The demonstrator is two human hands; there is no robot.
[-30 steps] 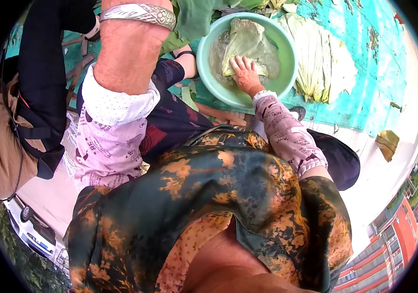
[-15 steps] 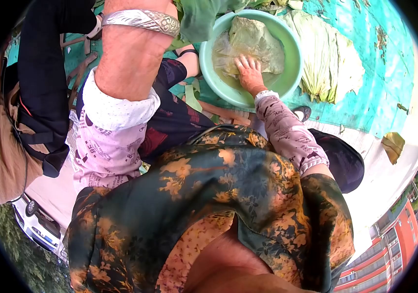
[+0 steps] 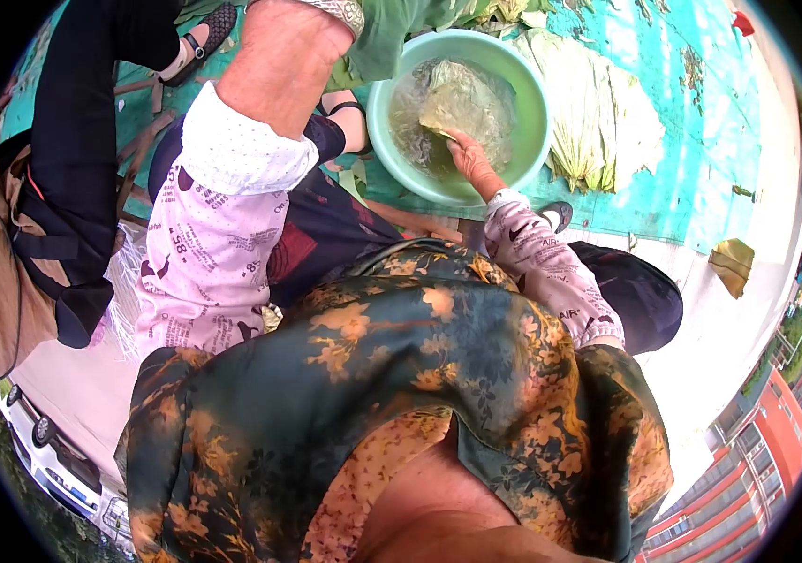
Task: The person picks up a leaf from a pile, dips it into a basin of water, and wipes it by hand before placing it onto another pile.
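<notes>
My right hand (image 3: 476, 167) is at the near side of a pale green basin (image 3: 542, 150). Its fingers are closed on the edge of a large, wet, yellowish-green leaf (image 3: 467, 98), which lies in the basin's cloudy water. My left forearm reaches up past the top edge of the view, with a silver bracelet at the wrist, so the left hand is out of sight. Beside that wrist a dark green leaf (image 3: 375, 42) hangs next to the basin's left rim.
Flattened pale leaves (image 3: 593, 113) lie right of the basin on a turquoise sheet (image 3: 706, 141). A dry leaf (image 3: 731, 266) rests on the pale ground. At the left are another person's dark-clothed leg (image 3: 73, 150) and shoe, beside wooden bars. A white car (image 3: 49, 450) stands farther off.
My right hand has gone from lying spread on the leaf to gripping its near edge, and the leaf has shifted and folded in the water. The view has moved slightly.
</notes>
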